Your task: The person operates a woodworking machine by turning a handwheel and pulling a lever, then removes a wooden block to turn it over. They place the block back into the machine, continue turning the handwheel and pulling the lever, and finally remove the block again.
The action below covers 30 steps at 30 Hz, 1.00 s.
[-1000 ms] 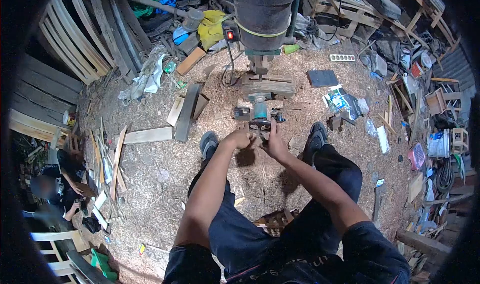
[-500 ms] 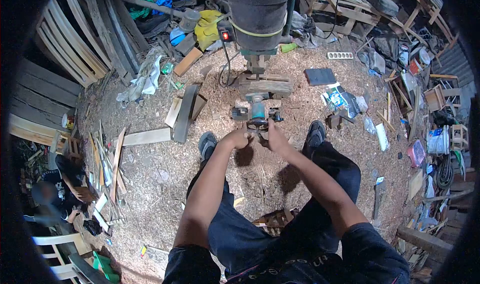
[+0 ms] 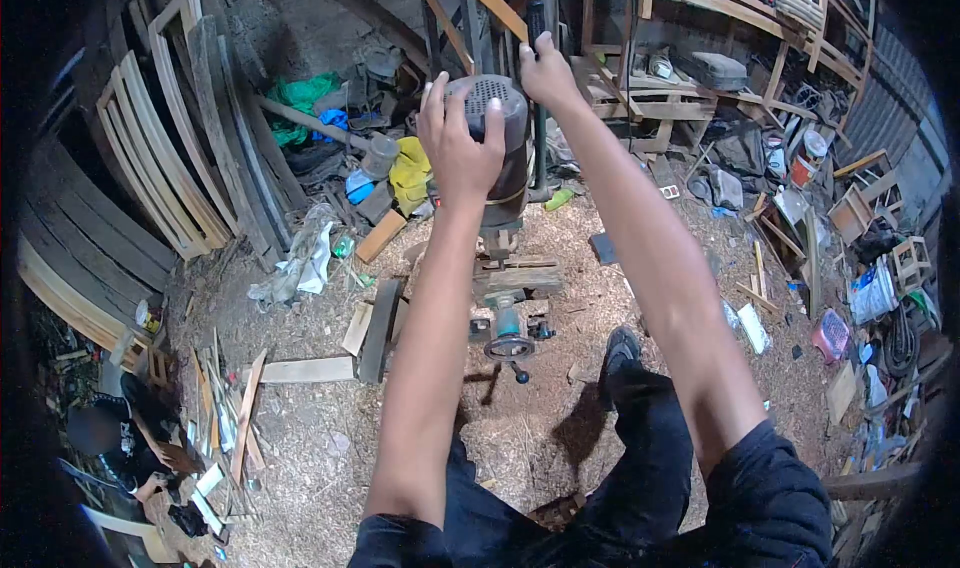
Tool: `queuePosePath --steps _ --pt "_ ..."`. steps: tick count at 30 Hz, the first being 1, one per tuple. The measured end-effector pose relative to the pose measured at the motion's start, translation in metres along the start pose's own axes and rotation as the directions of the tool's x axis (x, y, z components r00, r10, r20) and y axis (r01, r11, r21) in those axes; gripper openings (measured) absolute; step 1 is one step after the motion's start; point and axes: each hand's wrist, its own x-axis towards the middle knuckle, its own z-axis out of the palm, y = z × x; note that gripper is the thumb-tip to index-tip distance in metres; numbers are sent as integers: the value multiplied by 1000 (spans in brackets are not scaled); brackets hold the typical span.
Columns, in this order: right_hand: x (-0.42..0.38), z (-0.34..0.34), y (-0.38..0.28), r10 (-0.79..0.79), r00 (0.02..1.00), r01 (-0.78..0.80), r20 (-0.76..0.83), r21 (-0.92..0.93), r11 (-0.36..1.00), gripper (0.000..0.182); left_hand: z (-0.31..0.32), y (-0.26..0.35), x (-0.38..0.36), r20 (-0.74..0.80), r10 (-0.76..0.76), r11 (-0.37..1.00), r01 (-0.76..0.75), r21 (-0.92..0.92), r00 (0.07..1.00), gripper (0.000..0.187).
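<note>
My left hand (image 3: pixel 463 148) is raised in front of the dark motor housing (image 3: pixel 508 158), its fingers spread near the perforated top cover (image 3: pixel 487 92). Whether the palm touches the housing is hidden. My right hand (image 3: pixel 550 76) is up to the right of the housing, fingers curled beside a dark upright post (image 3: pixel 537 23). What it grips is not clear. The end of an orange-brown wooden strip (image 3: pixel 497 8) shows by its fingertips. Lower down, a wooden block (image 3: pixel 525 278) lies beneath the motor. In front of it is a green vise (image 3: pixel 507 318) with a black handwheel (image 3: pixel 509 348).
Wood shavings cover the floor (image 3: pixel 310 438). Boards (image 3: pixel 300 370) lie at left, near curved slats (image 3: pixel 150 158) leaning on the wall. A person (image 3: pixel 130 438) sits at lower left. Wooden frames (image 3: pixel 650 93) and clutter fill the back right.
Both my hands have left the handwheel and risen to the motor and post. The view has tilted up, showing the motor's top and the back wall. A ball-ended handle now shows by the wheel.
</note>
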Motion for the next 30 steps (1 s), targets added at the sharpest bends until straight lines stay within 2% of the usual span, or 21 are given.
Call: queuePosePath --steps 4,6,9,10,12,14,15,16,17,18,19,20,21,23,24,25,26,27,28,29,30 --pt "69 38 48 -16 998 27 62 -180 983 67 0 -3 4 2 -6 999 6 -54 1000 35" --pt "86 40 67 44 986 -44 160 -1 999 63 -3 -4 5 23 13 998 -12 -56 1000 35" --pt "46 22 40 75 993 -100 90 327 940 56 -5 -7 4 57 1 998 3 -62 998 39" --pt "43 26 54 49 999 -50 11 332 942 53 -7 -6 2 60 -1 998 5 -66 998 40" --pt "-36 -6 14 97 983 -35 -158 354 934 47 -20 0 -22 74 -85 985 95 -146 994 49" --pt "-112 1 38 164 973 -103 -161 330 938 38 -39 5 -72 84 -220 931 235 -281 972 52" --pt "-166 4 44 206 976 -169 -66 362 917 32 -52 4 -110 228 -284 923 330 -199 931 55" --pt "-228 13 51 159 987 -143 -27 311 940 38 -68 -1 -163 366 -353 905 414 -100 861 58" --pt "-289 20 76 95 987 -110 133 113 987 40 -77 -13 -217 586 -469 833 552 45 660 58" --pt "-343 34 97 182 930 -240 319 153 959 63 -88 -32 -280 707 -419 861 496 111 569 67" --pt "-403 45 129 23 916 -36 400 26 999 87 -102 -35 -333 780 -469 822 526 216 413 74" --pt "-434 57 139 -15 869 -22 495 69 997 98 -104 -43 -363 823 -505 786 534 313 260 81" --pt "-465 59 139 -37 807 -33 589 108 994 109 -106 -47 -383 882 -447 803 502 322 151 84" --pt "-482 60 122 231 644 -129 729 -195 972 117 -98 -53 -390 946 -321 846 434 309 -49 91" --pt "-482 61 117 369 548 -149 751 -346 926 121 -97 -53 -386 935 -339 851 389 352 -104 90" --pt "-485 61 119 371 541 -233 754 -290 928 121 -104 -39 -368 918 -361 851 345 396 -163 89" --pt "-482 65 124 362 555 -237 749 -274 932 120 -105 -35 -355 897 -386 849 297 436 -214 88" --pt "-483 68 127 358 561 -251 746 -259 933 119 -97 -66 -393 945 -303 814 481 325 -125 88" --pt "-488 70 129 357 565 -265 744 -246 932 119 -101 -69 -395 947 -291 820 474 321 -136 88" --pt "-498 80 137 306 655 -215 691 -218 952 115 -102 -70 -390 950 -278 826 469 311 -141 89" --pt "-507 87 145 317 658 -252 683 -197 947 115 -102 -68 -386 955 -261 833 466 298 -143 89"
